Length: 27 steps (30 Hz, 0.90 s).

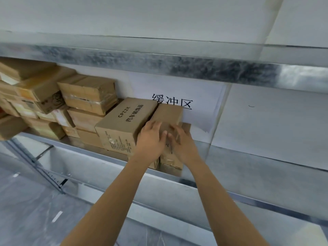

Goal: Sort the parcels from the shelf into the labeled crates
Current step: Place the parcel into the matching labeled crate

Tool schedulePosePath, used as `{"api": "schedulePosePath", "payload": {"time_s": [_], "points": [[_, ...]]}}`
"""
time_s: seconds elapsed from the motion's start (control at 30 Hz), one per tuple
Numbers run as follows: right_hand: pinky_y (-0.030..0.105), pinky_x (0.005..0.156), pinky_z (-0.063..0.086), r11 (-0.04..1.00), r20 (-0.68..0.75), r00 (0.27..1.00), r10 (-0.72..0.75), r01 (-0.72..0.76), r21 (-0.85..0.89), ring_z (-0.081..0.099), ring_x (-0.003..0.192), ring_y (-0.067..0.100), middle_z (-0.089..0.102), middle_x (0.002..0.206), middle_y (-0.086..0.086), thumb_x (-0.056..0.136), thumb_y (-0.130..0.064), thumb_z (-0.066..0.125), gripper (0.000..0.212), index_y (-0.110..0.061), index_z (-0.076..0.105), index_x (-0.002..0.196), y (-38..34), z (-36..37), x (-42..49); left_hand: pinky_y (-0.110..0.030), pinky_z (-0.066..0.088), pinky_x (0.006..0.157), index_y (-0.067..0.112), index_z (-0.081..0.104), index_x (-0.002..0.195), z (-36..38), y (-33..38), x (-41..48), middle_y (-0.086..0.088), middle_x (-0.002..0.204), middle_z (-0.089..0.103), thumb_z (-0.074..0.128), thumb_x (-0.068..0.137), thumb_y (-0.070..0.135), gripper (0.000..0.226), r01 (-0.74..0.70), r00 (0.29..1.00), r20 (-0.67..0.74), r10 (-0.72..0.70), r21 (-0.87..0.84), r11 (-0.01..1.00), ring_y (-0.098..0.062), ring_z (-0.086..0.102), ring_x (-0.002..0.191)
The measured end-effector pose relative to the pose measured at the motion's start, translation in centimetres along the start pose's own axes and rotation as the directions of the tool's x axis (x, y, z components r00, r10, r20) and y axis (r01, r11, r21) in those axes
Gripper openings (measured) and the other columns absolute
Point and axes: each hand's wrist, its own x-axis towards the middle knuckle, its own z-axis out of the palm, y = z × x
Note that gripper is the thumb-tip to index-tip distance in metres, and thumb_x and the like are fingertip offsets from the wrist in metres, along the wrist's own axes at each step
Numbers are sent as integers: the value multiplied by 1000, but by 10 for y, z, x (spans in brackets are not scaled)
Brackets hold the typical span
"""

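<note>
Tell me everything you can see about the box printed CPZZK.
The CPZZK box is a closed brown cardboard carton with black print: CPZZK and Chinese characters on top, fine text on its near face. It lies tilted on the metal shelf, stacked parcels to its left, its right side against the smaller box that the left hand and right hand touch.

"CPZZK" on box (124, 121); "缓冲区" on sign (204, 96)

A metal shelf (257, 160) carries stacked cardboard boxes (85, 96) at its left, a taped box (171, 162) near the front edge.
</note>
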Motion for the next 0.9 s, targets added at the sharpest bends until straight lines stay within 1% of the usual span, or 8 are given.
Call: {"api": "schedulePosePath", "payload": {"time_s": [0.07,0.17,0.33,0.43,0.6,0.73,0.83,0.9], "points": [[34,91,44,1000,-51,999,13,-12,24,53,102,20,52,122,2,94,-39,48,34,-27,48,125,2,-2,0,-39,31,109,6,45,133,3,-2,3,-12,143,34,48,94,23,42,20,1000,-2,-20,-29,999,-29,37,128],[28,83,42,993,-105,994,21,-9,119,51,97,11,54,111,-7,93,-33,51,28,-20,48,118,6,-10,0,-33,31,108,12,41,137,6,-2,8,-13,146,27,52,93,25,47,48,999,26,-46,-101,994,-27,36,129],[33,89,47,971,-86,995,45,-23,237,54,105,13,54,107,-9,92,-24,54,22,-20,47,113,4,-10,1,-26,35,95,18,30,143,2,-2,14,-9,136,43,56,90,30,61,142,990,37,-138,-183,973,-20,45,120],[35,87,49,961,-100,994,47,-18,278,55,104,16,55,107,-7,92,-20,55,22,-19,47,113,2,-7,1,-24,34,95,19,31,142,-2,-2,12,-8,136,44,61,87,29,63,133,991,10,-133,-210,969,-19,44,121],[5,69,45,922,-151,988,31,30,385,55,94,0,50,109,-11,91,-7,55,33,-21,44,118,-2,-15,-11,-28,32,101,20,26,144,-9,4,1,-6,137,35,66,84,31,73,103,994,-13,-109,-229,968,-19,40,124],[14,72,50,876,-138,988,74,2,483,57,106,16,49,120,-8,92,-8,54,51,-27,34,134,-5,-26,-31,-44,38,104,14,23,143,-13,4,-9,-8,132,37,72,76,37,85,133,988,-35,-147,-254,958,-24,42,122],[15,73,46,859,-124,986,116,-37,510,53,103,12,46,122,-9,94,-16,53,54,-28,31,141,-10,-35,-47,-45,37,105,14,25,142,-16,6,-21,-9,134,34,73,73,39,88,125,991,-5,-131,-257,958,-25,39,125],[24,83,47,863,-118,986,117,-42,504,52,103,12,47,122,-9,94,-20,53,49,-29,35,138,-13,-39,-58,-41,33,109,20,24,144,-18,7,-33,-8,133,32,74,73,37,88,99,995,20,-97,-278,956,-24,35,127]]}}
